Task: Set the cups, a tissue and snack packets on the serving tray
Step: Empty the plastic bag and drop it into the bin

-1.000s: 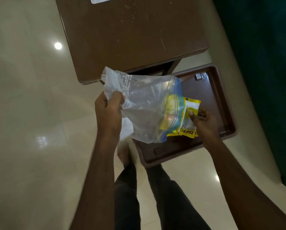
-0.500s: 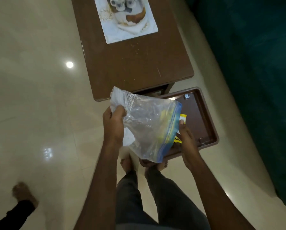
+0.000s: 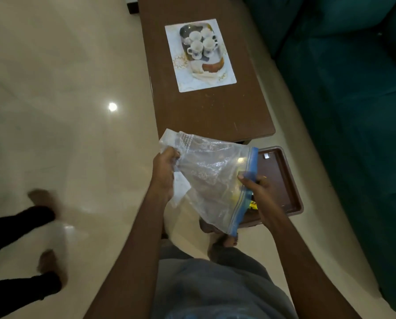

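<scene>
A yellow packet shows just past the blue zip mouth of the clear bag, over the brown tray on the floor by the desk's near end. The right hand pinches the zip edge, the left hand grips the bag's closed end. It looks like packets are being emptied out; next, tip or draw them onto the tray.

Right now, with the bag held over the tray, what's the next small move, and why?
Probably draw the yellow snack packet out through the bag's blue mouth. The left hand pinches the clear bag by its closed end, the right hand is at the opening, and the brown tray waits directly beneath.
</scene>
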